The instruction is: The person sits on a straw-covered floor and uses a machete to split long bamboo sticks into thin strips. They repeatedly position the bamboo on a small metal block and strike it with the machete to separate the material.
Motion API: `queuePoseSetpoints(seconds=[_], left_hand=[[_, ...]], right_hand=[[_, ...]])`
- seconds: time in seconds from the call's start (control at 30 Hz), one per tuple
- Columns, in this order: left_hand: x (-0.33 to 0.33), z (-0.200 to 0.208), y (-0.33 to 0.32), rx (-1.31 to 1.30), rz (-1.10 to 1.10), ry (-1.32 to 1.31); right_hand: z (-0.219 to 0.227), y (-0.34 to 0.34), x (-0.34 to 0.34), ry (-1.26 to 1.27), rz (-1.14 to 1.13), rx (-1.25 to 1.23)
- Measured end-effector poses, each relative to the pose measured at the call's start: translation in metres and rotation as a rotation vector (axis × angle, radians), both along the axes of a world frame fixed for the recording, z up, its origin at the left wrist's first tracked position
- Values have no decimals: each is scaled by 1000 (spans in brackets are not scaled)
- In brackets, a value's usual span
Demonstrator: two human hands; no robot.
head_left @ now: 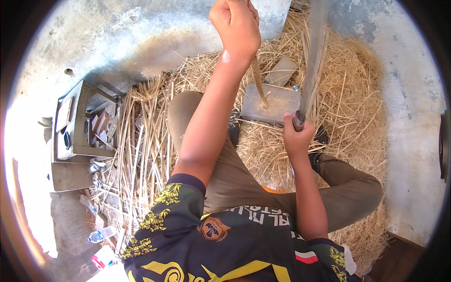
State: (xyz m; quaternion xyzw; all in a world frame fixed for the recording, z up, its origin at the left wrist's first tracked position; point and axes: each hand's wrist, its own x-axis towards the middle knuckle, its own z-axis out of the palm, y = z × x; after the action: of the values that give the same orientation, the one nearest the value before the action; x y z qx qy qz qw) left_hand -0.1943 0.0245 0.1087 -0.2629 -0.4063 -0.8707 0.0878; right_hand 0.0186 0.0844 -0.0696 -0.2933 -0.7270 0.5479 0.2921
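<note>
My left hand [235, 19] is raised at the top of the view, its fingers closed around the upper part of a thin bamboo strip [258, 77]. My wrist covers part of that strip, and its lower end meets the top of a grey block [253, 107]. To the right of the block, my right hand [299, 138] grips the dark handle of a machete [314, 61]. Its long blade points upward and away, running out of the top edge, slightly blurred. Fine shavings lie on the block around the strip's foot.
Pale shavings [352, 94] heap up around my bent legs. Long split strips [134, 155] lie to the left. Beyond them stands a wooden stool-like frame [84, 120] with scraps inside. Plastic bottles [102, 234] lie at lower left. Worn walls [155, 23] close off the far side.
</note>
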Motion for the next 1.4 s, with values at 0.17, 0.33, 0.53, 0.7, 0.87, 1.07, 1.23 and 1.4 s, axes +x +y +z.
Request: queuePoseSetpoints(seconds=[0.17, 0.33, 0.53, 0.7, 0.87, 1.07, 1.23, 1.4], left_hand=[[2, 6, 10, 30, -19, 56], [11, -3, 2, -39, 15, 15], [11, 3, 0, -96, 73, 85], [32, 13, 8, -145, 93, 83], [4, 2, -3, -138, 83, 93], [-13, 4, -27, -157, 186, 52], [-12, 4, -30, -122, 179, 8], [-8, 6, -39, -104, 133, 12]], right_hand=[[-133, -6, 29, -529, 19, -6], [-154, -8, 36, -726, 76, -140], [-119, -3, 16, -488, 207, -927], [-117, 4, 7, -535, 312, -1048], [-110, -5, 1, -569, 233, -562], [-3, -20, -21, -161, 113, -7], [-49, -27, -10, -116, 109, 27], [-145, -15, 21, -934, 85, -34]])
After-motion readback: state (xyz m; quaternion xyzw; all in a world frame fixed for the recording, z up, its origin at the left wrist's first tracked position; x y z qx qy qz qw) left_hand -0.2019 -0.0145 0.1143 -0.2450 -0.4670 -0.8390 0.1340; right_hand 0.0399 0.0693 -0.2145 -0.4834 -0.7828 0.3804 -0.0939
